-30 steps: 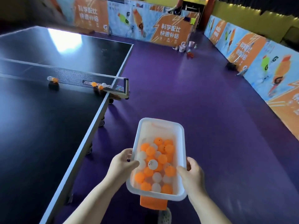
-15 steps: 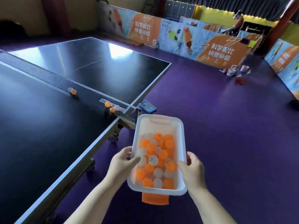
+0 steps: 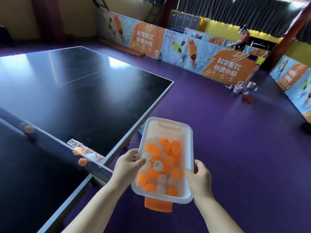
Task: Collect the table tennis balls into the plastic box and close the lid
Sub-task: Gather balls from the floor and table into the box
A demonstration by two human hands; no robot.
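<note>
I hold a translucent white plastic box [image 3: 168, 125] in front of me, above the purple floor beside the table. It has no lid on and holds several orange and white table tennis balls [image 3: 161, 167]. My left hand [image 3: 127, 165] grips its left rim, thumb over the edge. My right hand [image 3: 199, 179] grips the right rim. An orange latch [image 3: 158, 205] hangs from the near end. Against the net [image 3: 50, 143] on the black table [image 3: 84, 98] lie an orange ball [image 3: 27, 128], another orange ball [image 3: 83, 161], a third orange ball [image 3: 77, 150] and a white ball [image 3: 91, 156].
A blue object [image 3: 141, 129] lies on the floor under the table's edge, mostly hidden by the box. Printed barrier boards [image 3: 218, 64] fence the court. Small buckets and clutter [image 3: 242, 88] sit by the far barrier. A person [image 3: 242, 39] stands behind it.
The view has swung left and moved forward along the table's side; the net end and its balls are now close on my left. Both hands keep the same hold on the box.
</note>
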